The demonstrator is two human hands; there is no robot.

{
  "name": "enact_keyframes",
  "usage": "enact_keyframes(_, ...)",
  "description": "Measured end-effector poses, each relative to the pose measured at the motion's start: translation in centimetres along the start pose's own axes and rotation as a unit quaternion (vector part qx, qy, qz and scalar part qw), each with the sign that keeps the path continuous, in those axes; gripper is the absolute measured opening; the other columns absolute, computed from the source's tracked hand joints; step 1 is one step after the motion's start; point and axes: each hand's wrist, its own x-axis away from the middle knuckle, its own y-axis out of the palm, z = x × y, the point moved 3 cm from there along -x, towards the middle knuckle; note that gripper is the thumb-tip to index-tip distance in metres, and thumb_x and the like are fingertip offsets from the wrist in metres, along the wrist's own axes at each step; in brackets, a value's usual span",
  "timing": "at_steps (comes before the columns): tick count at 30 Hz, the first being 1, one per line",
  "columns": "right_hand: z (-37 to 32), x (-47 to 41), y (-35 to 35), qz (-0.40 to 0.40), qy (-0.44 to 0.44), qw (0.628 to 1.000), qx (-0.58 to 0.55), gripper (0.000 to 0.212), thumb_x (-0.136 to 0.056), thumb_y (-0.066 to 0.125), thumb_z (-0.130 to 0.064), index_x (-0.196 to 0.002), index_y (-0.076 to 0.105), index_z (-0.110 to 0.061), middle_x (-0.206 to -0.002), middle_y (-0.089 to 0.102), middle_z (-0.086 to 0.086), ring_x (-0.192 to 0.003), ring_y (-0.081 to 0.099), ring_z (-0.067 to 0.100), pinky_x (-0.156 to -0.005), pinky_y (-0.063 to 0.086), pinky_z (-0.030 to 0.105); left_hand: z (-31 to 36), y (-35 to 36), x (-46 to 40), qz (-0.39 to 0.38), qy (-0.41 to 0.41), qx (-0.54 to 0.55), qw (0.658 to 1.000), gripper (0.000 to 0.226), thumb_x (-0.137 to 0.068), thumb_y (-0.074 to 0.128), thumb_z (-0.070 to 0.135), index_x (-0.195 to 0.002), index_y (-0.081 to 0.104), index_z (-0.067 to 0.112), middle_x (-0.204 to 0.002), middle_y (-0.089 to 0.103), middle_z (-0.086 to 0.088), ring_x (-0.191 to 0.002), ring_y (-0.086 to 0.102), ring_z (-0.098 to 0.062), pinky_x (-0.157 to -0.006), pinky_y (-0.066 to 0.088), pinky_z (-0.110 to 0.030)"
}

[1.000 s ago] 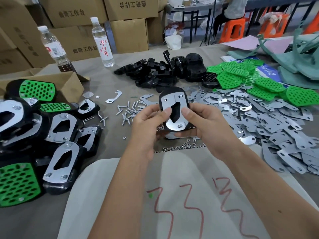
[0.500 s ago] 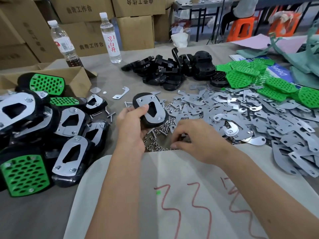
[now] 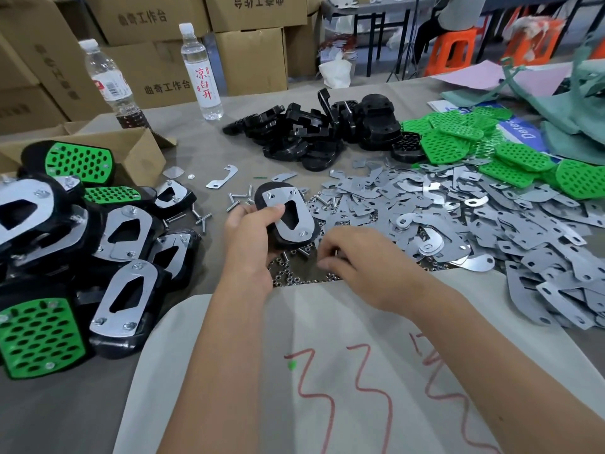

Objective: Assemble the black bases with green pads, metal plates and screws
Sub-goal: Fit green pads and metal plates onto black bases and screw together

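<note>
Nearest, a cloth (image 3: 327, 371) with red marks covers the counter (image 3: 65, 421) edge; above it the right hand (image 3: 363, 267) reaches its curled fingers (image 3: 327, 265) into the nuts (image 3: 288, 276), though whether they hold one cannot be told. The left hand (image 3: 252, 237) grips a base (image 3: 288, 217) with its plate (image 3: 291, 211) facing up, thumb on the plate, just above the nuts and beside loose screws (image 3: 237, 199). Finished units (image 3: 108, 257) lie left, loose plates (image 3: 491, 224) right, with black bases (image 3: 314, 132), green pads (image 3: 491, 149) and two bottles (image 3: 199, 70) beyond.
</note>
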Motion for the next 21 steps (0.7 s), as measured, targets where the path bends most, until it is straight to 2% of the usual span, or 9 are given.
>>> enact_keyframes(2, 0.7, 0.0, -0.7, 0.081, 0.034, 0.99, -0.109, 0.015, -0.099, 0.064, -0.011, -0.087, 0.062, -0.019, -0.082, 0.07, -0.003, -0.075, 0.062, 0.017, -0.074, 0.053, 0.038, 0.2, 0.4, 0.4, -0.024, 0.003, -0.016, 1.0, 0.027, -0.077, 0.075, 0.013, -0.1, 0.06, 0.016, -0.085, 0.073, -0.006, -0.076, 0.068, -0.025, -0.081, 0.056, -0.047)
enact_keyframes(5, 1.9, 0.2, -2.1, 0.189, 0.059, 0.944, -0.265, 0.018, -0.091, 0.073, 0.0, -0.082, 0.07, -0.016, -0.071, 0.072, 0.002, -0.062, 0.064, 0.012, -0.063, 0.056, 0.027, 0.2, 1.3, 1.3, -0.063, -0.003, -0.041, 0.997, 0.035, -0.063, 0.072, 0.021, -0.096, 0.062, 0.017, -0.084, 0.073, -0.004, -0.076, 0.066, -0.024, -0.077, 0.053, -0.043)
enact_keyframes(9, 3.1, 0.3, -2.8, 0.245, 0.078, 0.883, -0.393, 0.02, -0.083, 0.082, 0.003, -0.081, 0.079, -0.016, -0.077, 0.077, 0.002, -0.069, 0.069, 0.013, -0.07, 0.058, 0.024, -0.1, 2.6, 2.4, -0.099, -0.017, -0.065, 0.993, 0.032, -0.061, 0.071, 0.023, -0.091, 0.06, 0.016, -0.082, 0.067, -0.006, -0.079, 0.06, -0.024, -0.077, 0.043, -0.04)
enact_keyframes(12, 3.4, 0.5, -3.1, 0.282, 0.07, 0.855, -0.43, 0.019, -0.082, 0.083, 0.003, -0.087, 0.079, -0.015, -0.081, 0.079, 0.008, -0.07, 0.072, 0.019, -0.072, 0.059, 0.028, -0.6, 3.3, 2.6, -0.106, -0.022, -0.068, 0.992, 0.021, -0.076, 0.075, 0.018, -0.081, 0.054, 0.018, -0.078, 0.063, -0.004, -0.076, 0.056, -0.022, -0.066, 0.041, -0.034)
enact_keyframes(14, 3.3, 0.6, -3.3, 0.3, 0.059, 0.851, -0.428, 0.022, -0.082, 0.084, 0.002, -0.096, 0.079, -0.015, -0.08, 0.078, 0.008, -0.07, 0.072, 0.019, -0.07, 0.059, 0.027, -0.9, 3.7, 2.7, -0.11, -0.031, -0.069, 0.991, 0.018, -0.086, 0.071, 0.014, -0.083, 0.053, 0.018, -0.078, 0.062, -0.004, -0.073, 0.055, -0.022, -0.061, 0.041, -0.031)
enact_keyframes(17, 2.8, 0.5, -3.4, 0.304, 0.046, 0.862, -0.403, 0.02, -0.08, 0.086, 0.0, -0.087, 0.08, -0.018, -0.075, 0.077, 0.001, -0.067, 0.069, 0.013, -0.067, 0.056, 0.021, -0.9, 3.9, 2.9, -0.12, -0.037, -0.064, 0.99, 0.016, -0.088, 0.07, 0.013, -0.094, 0.056, 0.017, -0.079, 0.064, -0.005, -0.068, 0.058, -0.022, -0.056, 0.043, -0.027)
enact_keyframes(21, 2.3, 0.4, -3.2, 0.279, 0.042, 0.884, -0.372, 0.017, -0.079, 0.086, 0.001, -0.08, 0.08, -0.015, -0.074, 0.075, 0.0, -0.068, 0.063, 0.008, -0.07, 0.055, 0.021, -1.0, 3.9, 3.0, -0.127, -0.032, -0.064, 0.989, 0.019, -0.086, 0.07, 0.009, -0.095, 0.055, 0.016, -0.084, 0.063, -0.009, -0.075, 0.057, -0.022, -0.062, 0.043, -0.033)
